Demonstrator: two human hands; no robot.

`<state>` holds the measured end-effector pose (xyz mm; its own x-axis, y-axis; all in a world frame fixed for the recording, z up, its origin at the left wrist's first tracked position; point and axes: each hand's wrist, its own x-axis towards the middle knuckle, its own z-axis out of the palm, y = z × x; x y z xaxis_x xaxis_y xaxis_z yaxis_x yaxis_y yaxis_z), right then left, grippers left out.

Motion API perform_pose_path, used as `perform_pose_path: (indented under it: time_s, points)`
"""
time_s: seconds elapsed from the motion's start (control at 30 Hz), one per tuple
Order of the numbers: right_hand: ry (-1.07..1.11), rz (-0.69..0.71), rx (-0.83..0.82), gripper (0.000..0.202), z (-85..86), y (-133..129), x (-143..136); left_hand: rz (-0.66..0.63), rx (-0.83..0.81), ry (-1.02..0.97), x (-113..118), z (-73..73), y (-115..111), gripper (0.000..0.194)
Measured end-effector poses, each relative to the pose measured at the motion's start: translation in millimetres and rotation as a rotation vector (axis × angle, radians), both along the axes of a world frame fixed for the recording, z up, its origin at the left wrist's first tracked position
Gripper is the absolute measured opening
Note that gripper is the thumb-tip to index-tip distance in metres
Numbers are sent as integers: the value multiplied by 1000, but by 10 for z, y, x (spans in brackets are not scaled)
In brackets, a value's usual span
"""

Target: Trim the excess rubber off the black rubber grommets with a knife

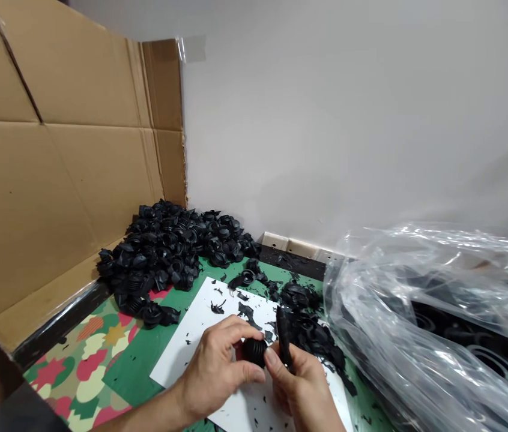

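- Head view: holds a black ribbed part point(254, 353) in the lower middle of the frame, raised over a white sheet point(191, 336).
- Pinches the part between index finger and thumb of the left hand point(211, 360), fingertip at the top, thumb below; likely for steadiness, with ribs exposed between the two.
- Cannot tell the pose of the remaining left fingers, mostly hidden behind.
- Clasps a dark strip point(283, 336) between thumb and bent index of the right hand point(301, 378), with other fingers curled in below; probably held this near the part for using both hands together. Cannot tell tool from offcut.
- Sets the right thumb tip at the right edge of the part, touching or just beside; cannot tell which.
- Shows a nearly round outline for the part, with both ends covered by fingers; cannot read a long axis or facing.
- Points the strip nearly straight up the frame, top end leaning slightly left, lower end lost in the grip.
- Shows a pile point(173, 246) of black pieces left of centre, against cardboard point(78, 174) at upper left, perhaps for containment.
- Shows dark scraps point(312, 333) right of centre, partly on the sheet, apart from the pile, perhaps for sorting.
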<state>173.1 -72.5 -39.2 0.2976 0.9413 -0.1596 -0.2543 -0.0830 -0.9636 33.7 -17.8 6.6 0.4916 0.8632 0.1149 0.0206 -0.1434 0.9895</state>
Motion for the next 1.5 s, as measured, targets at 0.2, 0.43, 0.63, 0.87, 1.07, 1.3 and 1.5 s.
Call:
perform_pose_path:
  time_s: [0.2, 0.43, 0.63, 0.87, 1.07, 1.3, 1.5]
  points:
    - [160, 34, -38, 44, 136, -24, 26, 44, -446, -10, 35, 23, 49, 36]
    - [230, 75, -64, 45, 170, -16, 34, 21, -475, -146, 52, 65, 45, 31]
    - [279, 105, -81, 44, 187, -20, 6, -16, -493, -156, 51, 63, 43, 31]
    - [-83, -111, -60, 44, 162, -46, 165, 93, -456, -1, 40, 17, 33, 24]
    - [-71, -216, 87, 42, 124, -116, 410, 143, -409, 31, 35, -2, 31, 21]
    - [11, -237, 183, 41, 254, -125, 148, 126, -431, 53, 39, 14, 10, 18]
    - [36, -292, 185, 37, 219, -91, 22, 118, -438, 90, 41, 36, -10, 16]
